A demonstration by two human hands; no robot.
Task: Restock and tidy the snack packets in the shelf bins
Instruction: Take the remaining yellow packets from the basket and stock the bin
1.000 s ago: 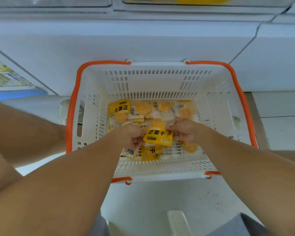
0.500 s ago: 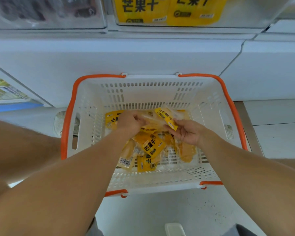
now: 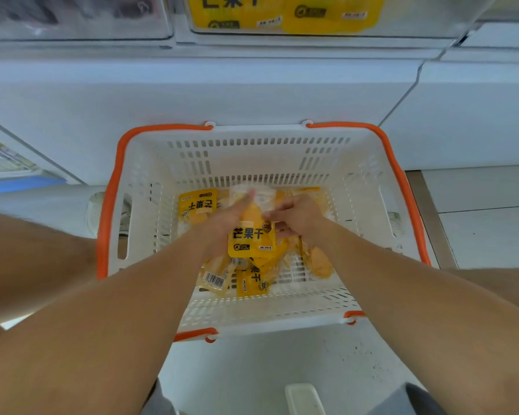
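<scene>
both arms reaching down into a white basket with orange handles, set on the floor below a shelf bin at 12 o'clock. left hand curled round a yellow snack packet, label facing up, lifted above the pile. right hand just at 3 o'clock of that packet, fingers bent, grip touching its edge; cannot tell whether pinching. loose packets lying on the basket floor, one at 9 o'clock, more at 6 o'clock. further yellow packets showing in the bin.
</scene>
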